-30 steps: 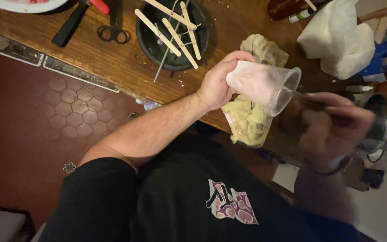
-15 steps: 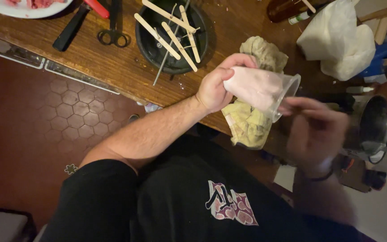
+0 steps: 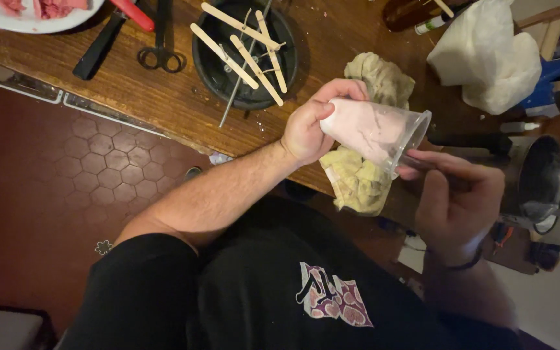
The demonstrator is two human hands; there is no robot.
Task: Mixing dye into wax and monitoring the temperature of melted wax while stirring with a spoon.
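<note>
My left hand point(image 3: 307, 124) grips a clear plastic cup point(image 3: 378, 131) by its base, tipped on its side with the mouth facing right. The inside of the cup is coated with pale pink material. My right hand point(image 3: 456, 199) is closed on a thin tool point(image 3: 417, 162) whose tip reaches into the cup's mouth; the tool is mostly hidden by the fingers. Both hands hover over the table's front edge, above a crumpled yellowish cloth point(image 3: 364, 175).
On the wooden table point(image 3: 163, 97) stand a black bowl point(image 3: 244, 48) with several wooden sticks across it, scissors point(image 3: 159, 48), a red-handled tool point(image 3: 131, 13) and a white plate point(image 3: 34, 16) with pink material. A white bag point(image 3: 494, 58) and a metal pot point(image 3: 536, 178) are at the right.
My right hand has come up from the lower right to the cup's mouth and put the thin tool's tip inside. The cup has stayed tipped in my left hand.
</note>
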